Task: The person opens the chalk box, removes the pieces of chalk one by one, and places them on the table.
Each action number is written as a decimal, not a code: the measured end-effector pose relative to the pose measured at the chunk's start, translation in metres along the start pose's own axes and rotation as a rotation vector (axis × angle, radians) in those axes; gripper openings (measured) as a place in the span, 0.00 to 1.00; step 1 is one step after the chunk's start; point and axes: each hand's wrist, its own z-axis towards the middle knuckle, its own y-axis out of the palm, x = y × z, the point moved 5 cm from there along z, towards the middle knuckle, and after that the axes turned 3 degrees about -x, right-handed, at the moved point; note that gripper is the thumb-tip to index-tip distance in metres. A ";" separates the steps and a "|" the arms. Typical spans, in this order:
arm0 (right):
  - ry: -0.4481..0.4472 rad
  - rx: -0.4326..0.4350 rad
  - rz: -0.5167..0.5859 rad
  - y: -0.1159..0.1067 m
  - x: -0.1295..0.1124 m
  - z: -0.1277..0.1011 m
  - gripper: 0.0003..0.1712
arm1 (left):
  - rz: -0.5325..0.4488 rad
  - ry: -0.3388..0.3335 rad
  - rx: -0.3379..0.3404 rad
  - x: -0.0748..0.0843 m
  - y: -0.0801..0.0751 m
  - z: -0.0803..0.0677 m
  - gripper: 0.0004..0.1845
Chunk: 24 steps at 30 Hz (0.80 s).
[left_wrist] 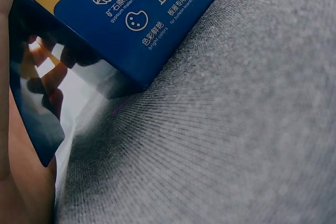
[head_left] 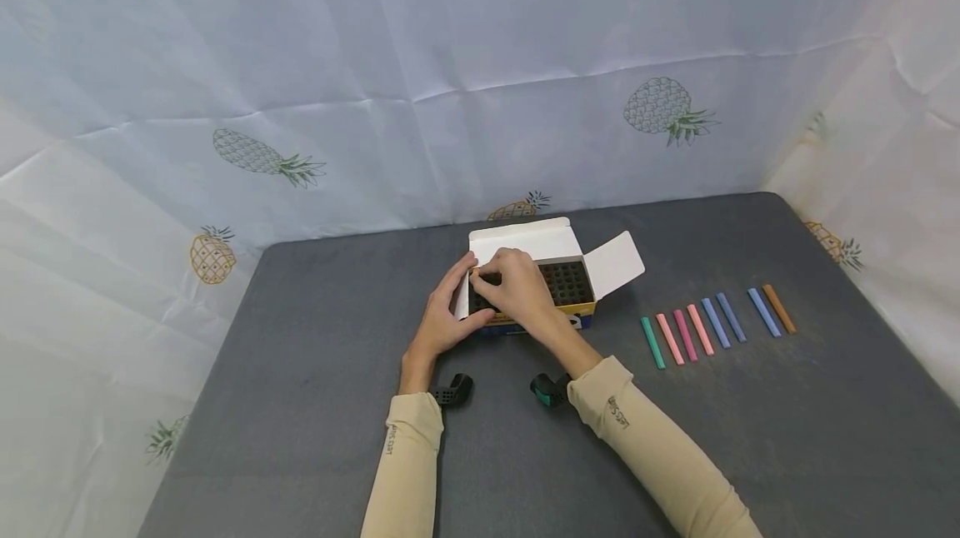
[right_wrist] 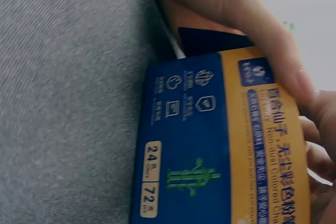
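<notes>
A blue and yellow chalk box [head_left: 576,311] stands with its lid up on the dark table, its black insert [head_left: 566,281] full of round holes. My left hand [head_left: 441,317] grips the box's left end, thumb along the front and fingers at the far side. Over the left part of the insert, my right hand [head_left: 519,288] pinches a small orange chalk stick [head_left: 475,271], mostly hidden by the fingers. The right wrist view shows the box's printed front [right_wrist: 184,129] with the left thumb [right_wrist: 252,19] against its top edge. In the left wrist view the box's side flap [left_wrist: 37,114] hangs outward.
Right of the box lies a loose row of chalk sticks: a green one [head_left: 652,343], several pink and blue ones [head_left: 716,323], and a brown-orange one [head_left: 779,309]. The white lid [head_left: 525,238] and right flap [head_left: 615,265] stick out. A pineapple-print cloth [head_left: 420,146] hangs behind.
</notes>
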 end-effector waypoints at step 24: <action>-0.082 0.152 0.221 -0.026 -0.011 0.002 0.11 | 0.051 0.004 0.026 -0.041 0.004 0.001 0.52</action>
